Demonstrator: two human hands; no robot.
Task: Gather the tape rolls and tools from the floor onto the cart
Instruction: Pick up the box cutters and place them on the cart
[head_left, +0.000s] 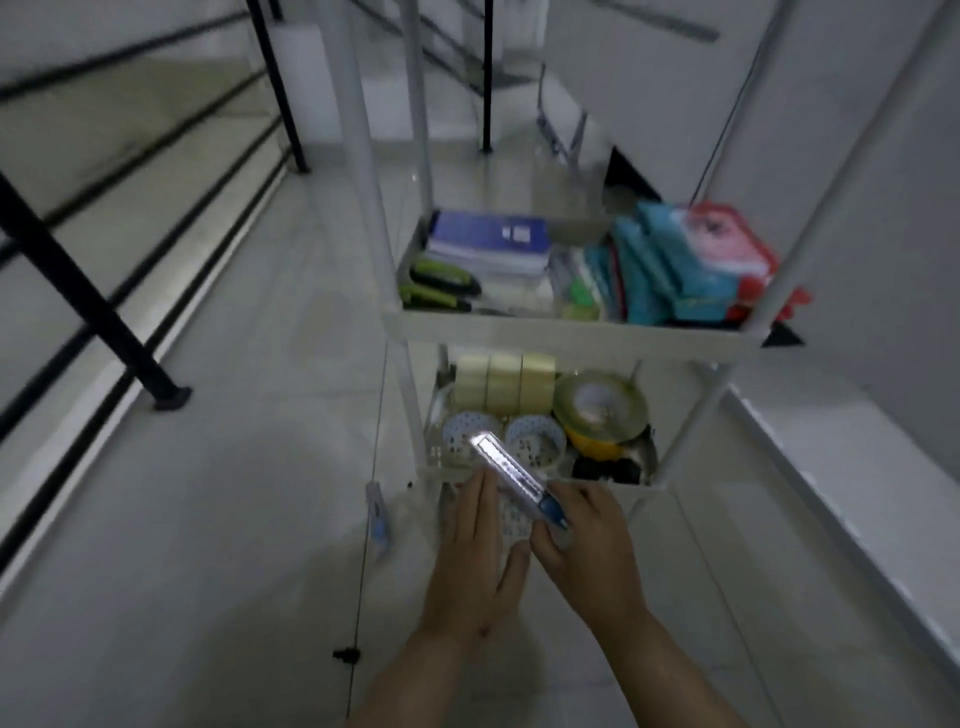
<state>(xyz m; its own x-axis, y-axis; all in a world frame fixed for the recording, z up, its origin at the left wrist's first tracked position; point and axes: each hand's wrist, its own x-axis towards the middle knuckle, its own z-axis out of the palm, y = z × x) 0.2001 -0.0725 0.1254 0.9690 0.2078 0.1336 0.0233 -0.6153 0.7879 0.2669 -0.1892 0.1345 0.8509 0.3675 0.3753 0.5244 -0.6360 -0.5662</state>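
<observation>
Both forearms reach forward from the bottom edge of the view over the pale tiled floor (234, 519). The left hand (480, 551) is spread flat, fingers released, lying over a patterned tape roll (514, 519) just in front of the cart's lower shelf; whether it grips the roll I cannot tell. The right hand (587, 540) is clenched on the blue end of a utility knife (511, 470), whose bright silver body slants up and left across the front rim of the lower shelf (613, 475).

Inside that shelf, three pale tape rolls (504, 382) stand on edge side by side along the back. Two patterned rolls (535, 441) lie near the front rim, and a wide clear roll (600, 408) leans on a yellow one toward the right side, so little bare shelf shows.

On the upper shelf (571, 332), green-handled tools (441, 288) lie at the front left corner, a stack of notebooks (491, 241) sits behind them, and teal and red packets (691, 260) crowd the right half up to the post.

Another knife-like tool (378, 519), blurred, lies on the floor just left of the cart's front left leg. Black railing posts (98, 306) border the far left, with a wide stretch of open tile between them and the cart. A white wall and ledge run close along the right.
</observation>
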